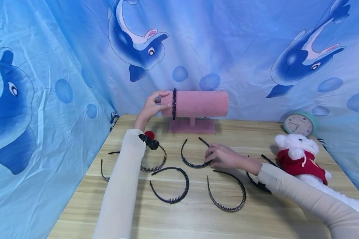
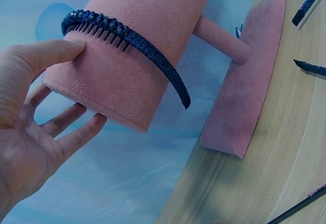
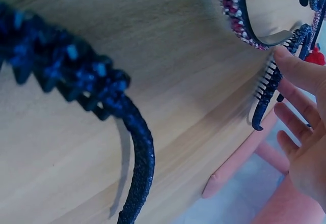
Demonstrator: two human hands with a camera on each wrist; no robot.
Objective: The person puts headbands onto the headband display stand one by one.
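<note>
A pink padded roll stand [image 1: 203, 103] stands at the back of the table, with a black beaded headband [image 1: 174, 104] around its left part. My left hand [image 1: 152, 106] holds the roll's left end; in the left wrist view, the thumb presses its side beside the headband [image 2: 158, 61] and the other fingers reach around the end. Lower down, my right hand [image 1: 222, 156] pinches a dark toothed headband [image 1: 194, 165] at its right side. The right wrist view shows thumb and fingers at this headband [image 3: 266, 94]. Part of it is hidden behind the hand.
Several headbands lie around, including one at front centre [image 1: 185, 186] and one at front right [image 1: 243, 196]. A red ornament [image 1: 149, 134] lies by my left wrist. A white plush toy [image 1: 299, 152] and a green clock [image 1: 299, 123] sit at right. Dolphin-print cloth [image 1: 242, 39] hangs behind.
</note>
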